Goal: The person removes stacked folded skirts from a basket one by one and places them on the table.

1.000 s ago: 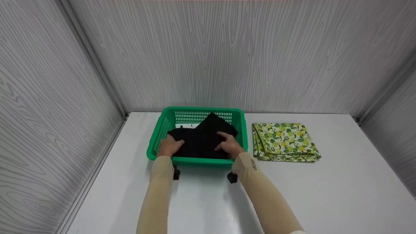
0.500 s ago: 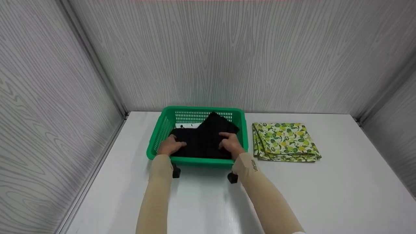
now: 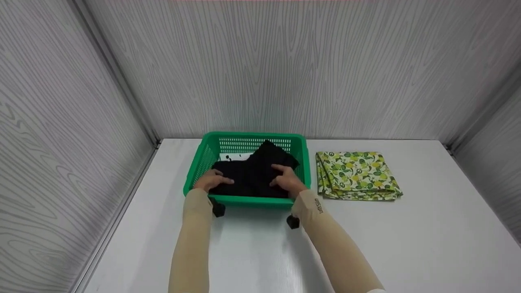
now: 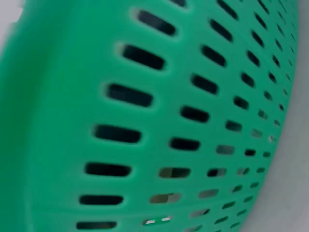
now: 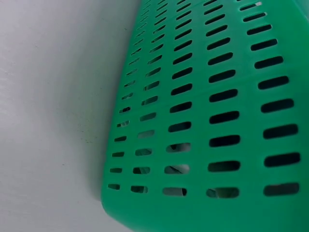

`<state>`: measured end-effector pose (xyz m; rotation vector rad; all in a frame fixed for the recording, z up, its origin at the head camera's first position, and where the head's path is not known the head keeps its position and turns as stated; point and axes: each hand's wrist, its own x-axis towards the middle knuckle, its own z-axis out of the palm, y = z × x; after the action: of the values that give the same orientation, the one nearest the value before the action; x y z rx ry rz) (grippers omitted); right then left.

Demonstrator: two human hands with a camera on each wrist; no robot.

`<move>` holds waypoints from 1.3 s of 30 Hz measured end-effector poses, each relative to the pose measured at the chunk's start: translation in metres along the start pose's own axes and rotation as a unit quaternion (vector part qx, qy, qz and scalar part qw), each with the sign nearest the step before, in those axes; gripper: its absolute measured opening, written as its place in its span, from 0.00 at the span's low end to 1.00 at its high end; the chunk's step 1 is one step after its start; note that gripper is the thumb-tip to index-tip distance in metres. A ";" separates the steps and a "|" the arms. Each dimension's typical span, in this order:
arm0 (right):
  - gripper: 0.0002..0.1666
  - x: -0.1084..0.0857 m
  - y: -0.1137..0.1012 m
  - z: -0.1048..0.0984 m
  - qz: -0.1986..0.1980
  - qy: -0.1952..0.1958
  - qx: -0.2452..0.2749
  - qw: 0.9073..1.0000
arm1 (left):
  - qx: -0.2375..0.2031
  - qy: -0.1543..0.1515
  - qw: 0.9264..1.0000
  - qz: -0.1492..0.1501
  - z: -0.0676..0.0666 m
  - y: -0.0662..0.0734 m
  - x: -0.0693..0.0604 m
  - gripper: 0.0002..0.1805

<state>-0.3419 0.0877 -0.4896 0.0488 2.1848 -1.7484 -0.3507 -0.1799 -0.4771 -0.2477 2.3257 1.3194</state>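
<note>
In the head view a green slotted basket (image 3: pixel 254 200) holds a black cloth (image 3: pixel 256 173), whose pointed corner rises toward the back rim. The left hand (image 3: pixel 211 180) rests on the cloth's left end, thumb extended over it. On its right part lies the right hand (image 3: pixel 287 180), index finger and thumb spread over the fabric; its other fingers are hidden. Both wrist views show just the basket's outer wall (image 4: pixel 154 121), (image 5: pixel 203 121), without either hand.
White material with black spots (image 3: pixel 234 156) shows behind the cloth in the basket. Right of the basket lies a folded lemon-print cloth (image 3: pixel 358 175) on the white table (image 3: pixel 431 228). Wood-grain panels (image 3: pixel 260 69) stand at the back and sides.
The left hand has shifted slightly left and its wrist has turned. The black cloth has moved a little to the right since the first frame. The right hand is nearly where it was.
</note>
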 end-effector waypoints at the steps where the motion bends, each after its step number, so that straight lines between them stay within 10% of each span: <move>1: 0.44 0.000 0.000 0.000 0.001 -0.005 -0.002 1.000 | 0.004 -0.003 1.000 -0.001 0.000 -0.001 -0.001 0.42; 15: 0.44 -0.008 -0.005 -0.002 -0.054 -0.020 -0.023 0.998 | -0.031 -0.023 0.998 0.046 -0.003 0.000 -0.008 0.43; 27: 0.46 -0.017 -0.022 -0.019 -0.136 -0.027 -0.014 0.990 | -0.046 0.038 0.983 0.174 -0.002 0.008 -0.021 0.44; 39: 0.46 -0.028 -0.029 -0.039 -0.147 -0.009 -0.011 0.989 | -0.080 0.082 0.968 0.224 0.009 0.026 -0.035 0.45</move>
<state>-0.3319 0.1233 -0.4476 -0.3083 2.2910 -1.8659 -0.3266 -0.1608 -0.4442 0.1364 2.5097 1.7633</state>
